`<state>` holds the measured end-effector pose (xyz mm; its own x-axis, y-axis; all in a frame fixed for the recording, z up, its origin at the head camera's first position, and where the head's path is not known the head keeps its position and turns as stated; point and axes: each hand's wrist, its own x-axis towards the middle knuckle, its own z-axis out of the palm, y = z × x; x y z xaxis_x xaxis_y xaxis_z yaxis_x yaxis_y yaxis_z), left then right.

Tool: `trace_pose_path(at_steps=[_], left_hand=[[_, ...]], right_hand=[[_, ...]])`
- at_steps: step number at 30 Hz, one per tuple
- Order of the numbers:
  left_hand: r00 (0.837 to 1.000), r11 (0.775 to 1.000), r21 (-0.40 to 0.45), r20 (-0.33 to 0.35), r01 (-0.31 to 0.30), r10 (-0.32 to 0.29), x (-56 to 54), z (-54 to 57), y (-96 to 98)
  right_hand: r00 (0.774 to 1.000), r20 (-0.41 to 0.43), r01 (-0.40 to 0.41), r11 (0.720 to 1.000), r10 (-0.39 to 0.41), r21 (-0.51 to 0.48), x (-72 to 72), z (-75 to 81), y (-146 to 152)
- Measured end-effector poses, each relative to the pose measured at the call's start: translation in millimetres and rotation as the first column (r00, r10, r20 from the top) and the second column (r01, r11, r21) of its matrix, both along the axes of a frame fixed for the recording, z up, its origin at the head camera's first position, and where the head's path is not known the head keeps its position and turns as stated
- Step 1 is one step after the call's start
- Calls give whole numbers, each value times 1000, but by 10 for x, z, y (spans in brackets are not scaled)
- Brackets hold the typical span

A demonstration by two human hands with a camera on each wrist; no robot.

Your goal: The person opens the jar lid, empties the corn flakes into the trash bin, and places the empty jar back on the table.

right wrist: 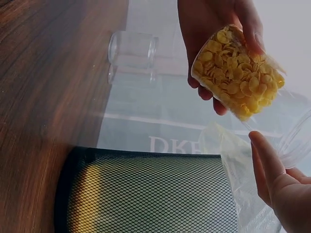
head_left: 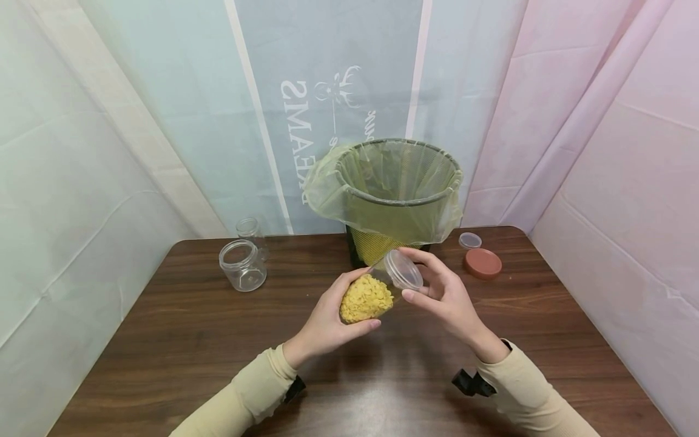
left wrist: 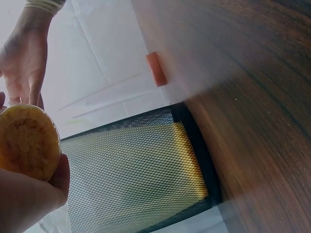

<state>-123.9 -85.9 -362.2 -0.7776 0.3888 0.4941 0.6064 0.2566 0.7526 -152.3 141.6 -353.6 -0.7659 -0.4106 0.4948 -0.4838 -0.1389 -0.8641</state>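
My left hand (head_left: 326, 317) grips a clear jar (head_left: 386, 280), fingers and thumb round its lower part. Yellow flakes (head_left: 366, 298), much like cornflakes, fill that lower part. The jar leans with its mouth up and to the right. At the mouth, my right hand (head_left: 445, 296) holds a clear lid (head_left: 403, 271) between thumb and fingers; whether the lid is seated or loose I cannot tell. In the left wrist view the jar's round base (left wrist: 28, 141) faces the camera. The right wrist view shows the flakes (right wrist: 238, 73) through the jar's side.
Behind the hands stands a mesh bin (head_left: 389, 243) lined with a thin yellowish bag (head_left: 327, 188). Two clear open jars, a nearer one (head_left: 244, 273) and a farther one (head_left: 249, 228), stand at the back left. A red lid (head_left: 483, 263) and a small clear lid (head_left: 469, 240) lie right of the bin.
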Motion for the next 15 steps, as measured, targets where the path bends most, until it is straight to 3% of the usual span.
trace_pose_path(at_steps=[2,4,8,12,15], left_hand=[[1000,1000,2,9,-3,3,2,2,5],[1000,1000,2,-7,-8,8,-41,-71,2],[999,999,-29,-20,-46,45,-148,-249,3],[994,992,-76,-38,-104,102,-178,-293,27],[989,986,-95,-66,-138,132,-178,-283,51]], right_hand=[[1000,9,5,1000,-5,11,-2,-1,2],[1000,17,18,999,-19,32,-5,11,-1],[992,-8,128,978,-128,163,-19,48,-10],[954,-135,295,912,-266,285,-43,91,-56],[901,-251,421,850,-353,317,-63,107,-104]])
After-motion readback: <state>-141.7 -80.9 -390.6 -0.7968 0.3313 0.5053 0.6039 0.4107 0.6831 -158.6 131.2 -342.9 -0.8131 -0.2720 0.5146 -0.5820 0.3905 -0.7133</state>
